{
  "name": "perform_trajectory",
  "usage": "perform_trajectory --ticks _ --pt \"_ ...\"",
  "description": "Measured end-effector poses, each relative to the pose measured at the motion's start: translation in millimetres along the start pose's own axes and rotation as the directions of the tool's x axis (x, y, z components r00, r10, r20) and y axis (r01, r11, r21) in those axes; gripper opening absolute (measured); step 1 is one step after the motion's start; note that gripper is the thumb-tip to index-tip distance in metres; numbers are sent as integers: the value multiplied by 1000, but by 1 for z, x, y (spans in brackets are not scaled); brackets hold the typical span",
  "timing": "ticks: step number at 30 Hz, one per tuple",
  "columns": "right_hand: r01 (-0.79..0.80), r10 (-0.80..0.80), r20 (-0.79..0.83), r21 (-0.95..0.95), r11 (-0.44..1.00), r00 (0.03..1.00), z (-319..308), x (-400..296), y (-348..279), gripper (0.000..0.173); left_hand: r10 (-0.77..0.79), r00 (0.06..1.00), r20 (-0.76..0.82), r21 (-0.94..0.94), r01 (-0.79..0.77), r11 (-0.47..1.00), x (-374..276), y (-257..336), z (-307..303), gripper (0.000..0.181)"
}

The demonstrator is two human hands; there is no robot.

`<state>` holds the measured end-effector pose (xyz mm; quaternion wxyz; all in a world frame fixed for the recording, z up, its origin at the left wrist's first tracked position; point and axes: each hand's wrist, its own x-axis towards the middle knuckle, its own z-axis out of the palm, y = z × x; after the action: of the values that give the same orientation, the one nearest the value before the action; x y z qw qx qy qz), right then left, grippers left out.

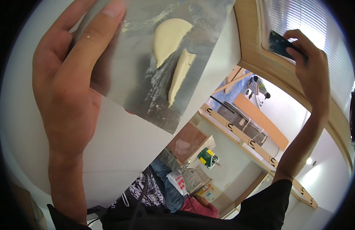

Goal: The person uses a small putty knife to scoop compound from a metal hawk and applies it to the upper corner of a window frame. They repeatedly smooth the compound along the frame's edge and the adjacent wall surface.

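My left hand (76, 69) grips a flat metal plate (128, 74) at the upper left, its thumb lying on the face. On the plate sit a rounded blob of cream-coloured filler (168, 34) and a narrower strip of filler (180, 74), with thin smears around them. At the upper right my right hand (309, 57) is raised, pinching a dark flat scraper blade (283, 46). The blade lies over the inner edge of a wooden frame (252, 31), beside a ribbed translucent panel (298, 17); whether it touches the surface I cannot tell.
A white surface (122, 143) stands close on the left. Below are a green bucket (207, 158), a brown board (187, 142), a white plastic bag (177, 182) and a person in a red top (199, 207). Another person (258, 86) is farther off, past printed tape-covered rails (230, 126).
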<state>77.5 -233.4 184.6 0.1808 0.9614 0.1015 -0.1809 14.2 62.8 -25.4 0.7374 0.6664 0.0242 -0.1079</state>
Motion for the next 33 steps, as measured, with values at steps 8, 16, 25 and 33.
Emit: perform_trajectory --ticks 8,16,25,33 --pt "-53 53 10 17 998 999 27 -1 -38 13 -15 1000 -21 31 15 999 -2 0 -1 54" --pt "-8 5 -15 -233 972 1000 40 -6 -54 19 -51 999 2 -48 51 998 1 9 5 53" --pt "-64 59 -173 -21 998 983 5 -17 -44 21 -17 999 41 -67 20 998 4 3 1 50" --pt "-54 53 -114 -5 999 992 9 -2 -20 21 -15 999 33 -121 19 992 3 4 4 50"
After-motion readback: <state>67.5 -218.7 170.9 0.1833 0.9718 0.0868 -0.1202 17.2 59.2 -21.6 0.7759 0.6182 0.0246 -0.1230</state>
